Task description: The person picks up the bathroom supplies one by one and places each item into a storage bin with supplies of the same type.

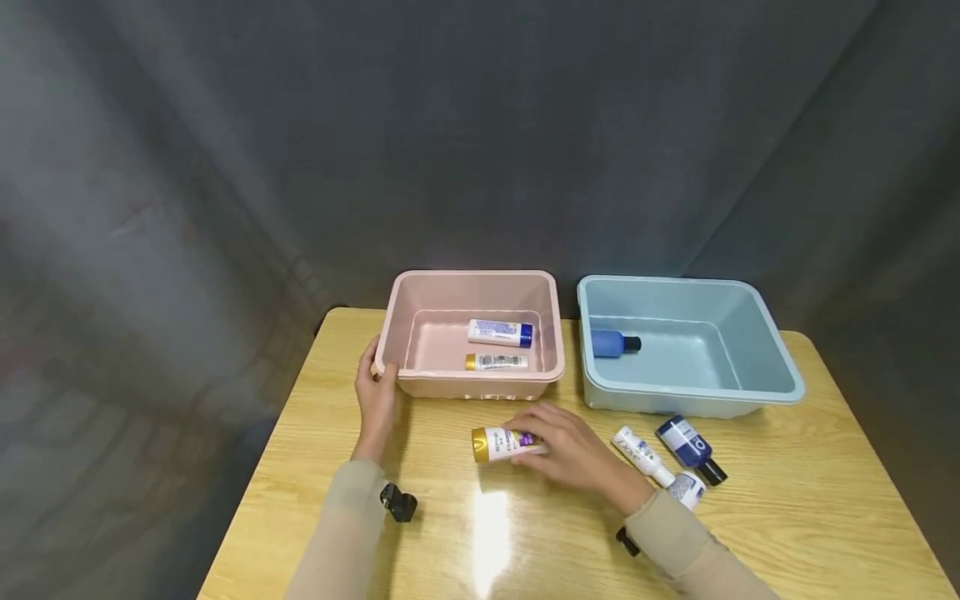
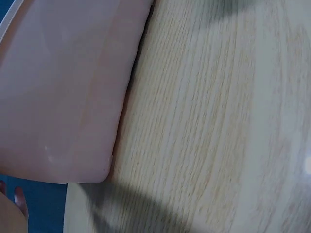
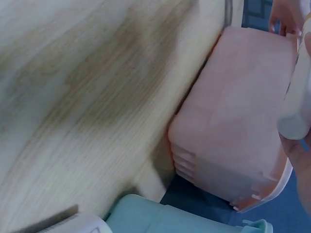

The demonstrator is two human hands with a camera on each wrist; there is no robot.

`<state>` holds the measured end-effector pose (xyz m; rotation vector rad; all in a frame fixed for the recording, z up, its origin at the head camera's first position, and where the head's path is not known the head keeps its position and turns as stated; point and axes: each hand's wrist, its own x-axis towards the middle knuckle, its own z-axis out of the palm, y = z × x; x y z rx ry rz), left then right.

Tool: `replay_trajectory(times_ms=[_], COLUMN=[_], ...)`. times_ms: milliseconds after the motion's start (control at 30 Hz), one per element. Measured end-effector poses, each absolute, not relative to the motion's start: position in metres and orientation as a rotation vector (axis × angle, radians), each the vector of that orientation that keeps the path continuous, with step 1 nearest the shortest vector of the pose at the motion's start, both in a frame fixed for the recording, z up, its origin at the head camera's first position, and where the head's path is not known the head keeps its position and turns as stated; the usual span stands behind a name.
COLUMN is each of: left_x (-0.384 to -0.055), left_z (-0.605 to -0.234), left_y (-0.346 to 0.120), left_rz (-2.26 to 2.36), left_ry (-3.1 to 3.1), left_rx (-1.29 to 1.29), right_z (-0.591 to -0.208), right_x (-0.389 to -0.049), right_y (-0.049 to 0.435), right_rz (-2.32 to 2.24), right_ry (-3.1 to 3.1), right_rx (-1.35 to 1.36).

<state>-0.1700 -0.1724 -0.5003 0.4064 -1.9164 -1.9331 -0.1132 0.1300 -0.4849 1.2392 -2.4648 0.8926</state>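
Note:
My right hand [image 1: 566,446] grips a white bottle [image 1: 498,443] with a gold cap and purple on its label, tilted nearly flat over the table in front of the pink bin. In the right wrist view, the bottle [image 3: 295,109] is cut off by the right edge. My left hand [image 1: 377,404] holds the front left corner of the pink bin [image 1: 472,383], thumb at the rim. Inside that bin lie a white tube with a blue cap [image 1: 498,332] and a smaller white tube with a gold cap [image 1: 498,362].
Right of the pink bin stands a light blue bin [image 1: 675,400] with a blue bottle [image 1: 609,343] lying inside. In front of it lie a white Dove bottle [image 1: 637,450], a dark blue bottle [image 1: 684,442] and another white container [image 1: 686,489]. A dark curtain [image 1: 480,142] hangs behind the table.

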Motion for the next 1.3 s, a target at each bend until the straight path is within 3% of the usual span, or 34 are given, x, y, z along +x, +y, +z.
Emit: replay_trajectory(times_ms=[200, 467, 733, 1300], left_x=[-0.163, -0.167, -0.155, -0.168], left_z=[-0.489, -0.509, -0.486, -0.514], left_y=[-0.166, -0.167, -0.164, -0.174], left_rz=[-1.954, -1.945, -1.954, -1.879], left_ry=[-1.932, -1.933, -1.965, -1.972], left_rx=[0.392, 0.339, 0.289, 0.260], right_z=[-0.481, -0.475, -0.460, -0.429], right_x=[-0.116, -0.124, -0.129, -0.144], right_y=[0.130, 0.128, 0.124, 0.113], right_rz=[0.897, 0.884, 0.910, 0.816], right_ry=[-2.472, -2.370, -2.384, -2.441], right_rx=[1.223, 1.271, 1.273, 1.227])
